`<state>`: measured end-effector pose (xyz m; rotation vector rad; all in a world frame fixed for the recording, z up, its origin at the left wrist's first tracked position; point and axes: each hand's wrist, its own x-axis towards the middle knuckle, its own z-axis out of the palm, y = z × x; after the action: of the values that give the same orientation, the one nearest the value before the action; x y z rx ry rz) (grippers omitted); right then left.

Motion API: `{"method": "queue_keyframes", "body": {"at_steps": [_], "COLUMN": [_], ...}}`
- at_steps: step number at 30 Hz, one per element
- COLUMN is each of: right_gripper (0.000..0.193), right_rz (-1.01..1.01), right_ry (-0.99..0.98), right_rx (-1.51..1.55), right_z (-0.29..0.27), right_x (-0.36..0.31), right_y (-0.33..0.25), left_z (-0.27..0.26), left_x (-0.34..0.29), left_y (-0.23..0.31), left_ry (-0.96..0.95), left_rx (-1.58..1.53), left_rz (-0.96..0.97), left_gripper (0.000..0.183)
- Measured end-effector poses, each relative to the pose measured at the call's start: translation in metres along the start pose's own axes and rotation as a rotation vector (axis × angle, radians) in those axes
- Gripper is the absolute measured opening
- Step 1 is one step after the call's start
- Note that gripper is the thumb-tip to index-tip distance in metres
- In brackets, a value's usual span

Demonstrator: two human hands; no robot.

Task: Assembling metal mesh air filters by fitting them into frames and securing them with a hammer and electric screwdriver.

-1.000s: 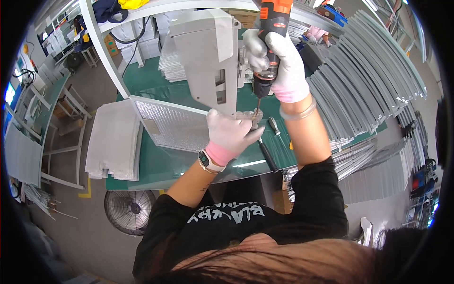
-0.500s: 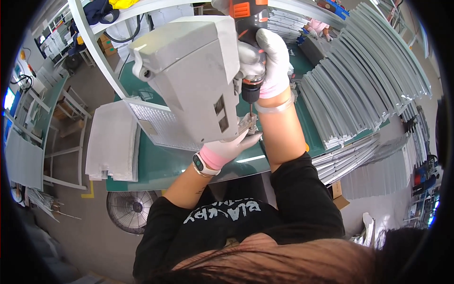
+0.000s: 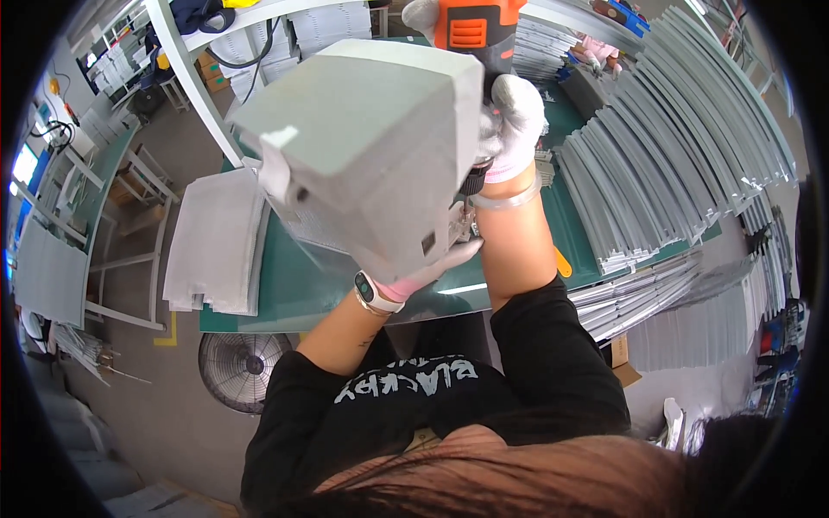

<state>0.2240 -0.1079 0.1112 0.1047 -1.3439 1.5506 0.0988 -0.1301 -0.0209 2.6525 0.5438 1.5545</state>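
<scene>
Grey box-shaped metal housing up close at 11 o'clock, lifted above green desk. Left hand grips its underside; right hand clenched on orange cordless drill at 12.

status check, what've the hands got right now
Right hand gripping orange power drill. Left hand bracing grey metal housing on green bench. Housing hides the drill tip.
</scene>
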Motion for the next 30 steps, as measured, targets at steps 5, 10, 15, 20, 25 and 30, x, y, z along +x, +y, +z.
{"method": "queue_keyframes", "body": {"at_steps": [5,10,15,20,25,30], "right_gripper": [0.07,0.017,0.015,0.026,0.04,0.051], "right_rz": [-0.098,-0.192,-0.196,-0.156,-0.214,-0.192], "right_ry": [0.198,0.131,0.216,0.321,0.389,0.318], "right_rx": [-0.171,0.069,-0.224,-0.285,-0.399,-0.25], "right_z": [-0.011,-0.001,0.011,0.014,0.024,0.032], "right_x": [-0.005,0.009,0.005,-0.003,-0.01,-0.016], "right_y": [0.0,-0.037,-0.034,-0.024,-0.011,-0.005], "left_z": [0.005,-0.016,-0.075,-0.111,-0.117,-0.097], "left_x": [-0.02,-0.03,-0.12,-0.258,-0.213,-0.145], "left_y": [-0.004,0.016,0.033,0.018,0.016,-0.024], "left_ry": [-0.072,0.098,-0.05,-0.671,-0.753,0.051], "left_rx": [0.071,0.178,0.046,-0.129,-0.035,0.536], "left_rz": [-0.119,0.036,0.097,0.14,0.055,-0.465], "left_gripper": [0.045,0.028,0.034,0.024,0.022,0.051]}}
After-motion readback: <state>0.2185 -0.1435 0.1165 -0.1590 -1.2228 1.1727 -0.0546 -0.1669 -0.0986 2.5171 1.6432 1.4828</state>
